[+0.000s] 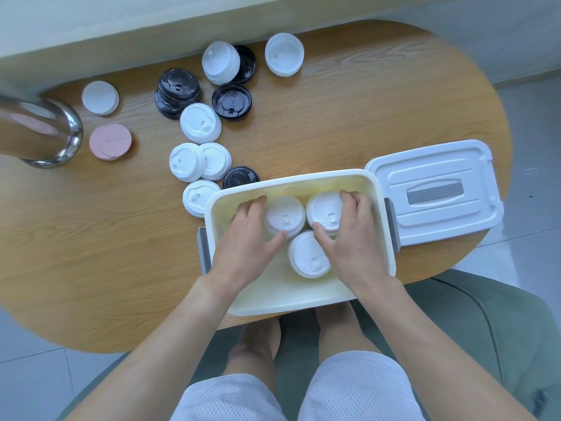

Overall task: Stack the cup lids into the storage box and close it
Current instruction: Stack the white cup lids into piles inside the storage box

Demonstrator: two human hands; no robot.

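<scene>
Oval wooden table [364, 117], storage box [303, 302] open at the near edge, its white box lid [437, 192] just to the right. Three white cup lids sit inside: left hand [246, 238] curls round the back-left lid [283, 215], right hand [349, 235] round the back-right lid [323, 208]. More white and black lids are scattered behind.

black lid [241, 177]: half hidden behind storage box [384, 238] | metal cylinder [39, 132]: cut off left

table [364, 117]: matt wood grain; storage box [291, 302]: smooth plastic; black lids [232, 101]: glossy plastic
</scene>
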